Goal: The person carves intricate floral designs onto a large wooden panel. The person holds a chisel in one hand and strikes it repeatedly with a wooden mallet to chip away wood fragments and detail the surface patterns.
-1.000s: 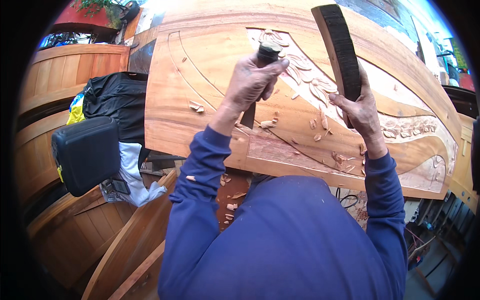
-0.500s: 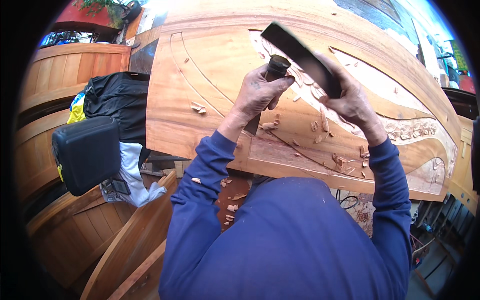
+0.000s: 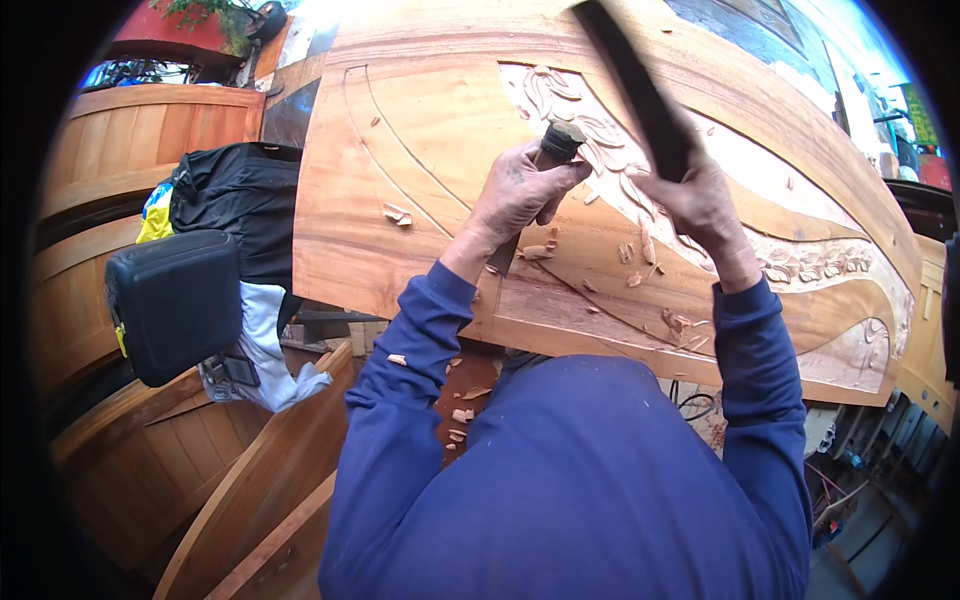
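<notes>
My left hand [image 3: 520, 190] is closed round a wood chisel [image 3: 563, 138]. The chisel's dark handle end pokes out above my fist, and its blade slants down to the carved wooden panel [image 3: 400, 270] near a cut line. In my right hand [image 3: 700, 200] is a dark, flat, bar-like mallet [image 3: 640, 95], blurred and raised above the panel, apart from the chisel. Its far end points up and away from me. Beyond my hands, leafy relief carving [image 3: 560, 95] runs along the panel in a pale recessed band.
Wood shavings [image 3: 680, 322] lie scattered over the panel. Off its left end are a black hard case [image 3: 172, 308], a black cloth [image 3: 235, 200] and a white cloth [image 3: 262, 345]. Curved timber pieces [image 3: 250, 500] stand at lower left. A black cable [image 3: 695, 400] hangs under the panel's near edge.
My right hand has swung the mallet up and away from the chisel, its end moving right and farther off. My left hand and the chisel have barely shifted.
</notes>
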The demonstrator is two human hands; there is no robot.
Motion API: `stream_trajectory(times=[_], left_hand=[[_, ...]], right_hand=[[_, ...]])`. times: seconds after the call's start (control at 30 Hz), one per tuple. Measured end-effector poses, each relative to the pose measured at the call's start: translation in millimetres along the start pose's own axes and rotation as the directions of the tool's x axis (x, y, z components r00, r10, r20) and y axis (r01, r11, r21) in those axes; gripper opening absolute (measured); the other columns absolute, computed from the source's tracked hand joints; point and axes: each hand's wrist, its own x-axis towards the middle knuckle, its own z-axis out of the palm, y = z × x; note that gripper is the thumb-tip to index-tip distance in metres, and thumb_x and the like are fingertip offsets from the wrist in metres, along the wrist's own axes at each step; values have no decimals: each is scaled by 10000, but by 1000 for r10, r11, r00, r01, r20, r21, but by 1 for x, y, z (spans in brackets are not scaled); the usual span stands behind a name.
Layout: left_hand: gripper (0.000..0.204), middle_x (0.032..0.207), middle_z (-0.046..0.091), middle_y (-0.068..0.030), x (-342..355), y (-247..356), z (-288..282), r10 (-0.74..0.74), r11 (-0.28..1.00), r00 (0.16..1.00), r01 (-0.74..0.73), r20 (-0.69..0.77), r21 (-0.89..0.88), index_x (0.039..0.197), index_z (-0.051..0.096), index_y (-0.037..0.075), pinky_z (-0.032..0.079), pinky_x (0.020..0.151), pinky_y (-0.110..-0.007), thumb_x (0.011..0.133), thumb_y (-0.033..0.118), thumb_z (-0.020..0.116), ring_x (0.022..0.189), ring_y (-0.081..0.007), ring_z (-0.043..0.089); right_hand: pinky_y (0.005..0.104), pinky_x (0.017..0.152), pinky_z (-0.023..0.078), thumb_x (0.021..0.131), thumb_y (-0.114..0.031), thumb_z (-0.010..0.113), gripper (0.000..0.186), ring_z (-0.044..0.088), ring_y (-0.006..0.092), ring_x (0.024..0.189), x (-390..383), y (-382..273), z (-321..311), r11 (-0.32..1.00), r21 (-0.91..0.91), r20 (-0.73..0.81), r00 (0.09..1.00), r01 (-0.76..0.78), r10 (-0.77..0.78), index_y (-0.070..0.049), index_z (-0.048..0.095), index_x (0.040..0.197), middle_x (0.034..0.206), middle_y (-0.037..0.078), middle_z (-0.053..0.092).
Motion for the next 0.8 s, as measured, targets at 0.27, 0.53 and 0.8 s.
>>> stream_trajectory(times=[0.27,0.53,0.8], left_hand=[[228,607,537,11,-87,43,-41,239,970,943,-221,-233,100,957,633,47,401,392,-243,983,233,764,455,-85,502],[406,880,573,-72,-147,-43,-25,474,752,283,-622,-834,216,1277,515,54,502,633,-295,1056,378,620,721,-143,562],[361,1258,670,-177,-210,-66,-4,154,833,244,-554,-957,-8,1325,545,86,684,751,-350,1013,178,700,1045,-308,747]], right_hand=[[371,1146,443,826,-81,834,933,563,276,1350,-67,3,-16,950,-20,-36,950,-311,311,-8,325,1605,1479,204,561],[297,741,597,867,-30,802,735,690,151,815,-116,31,-22,864,372,-256,857,-340,447,-75,410,1487,1060,97,675],[334,643,595,866,-55,761,598,690,184,721,-109,30,-28,808,471,-232,835,-353,499,-48,455,1380,975,102,662]])
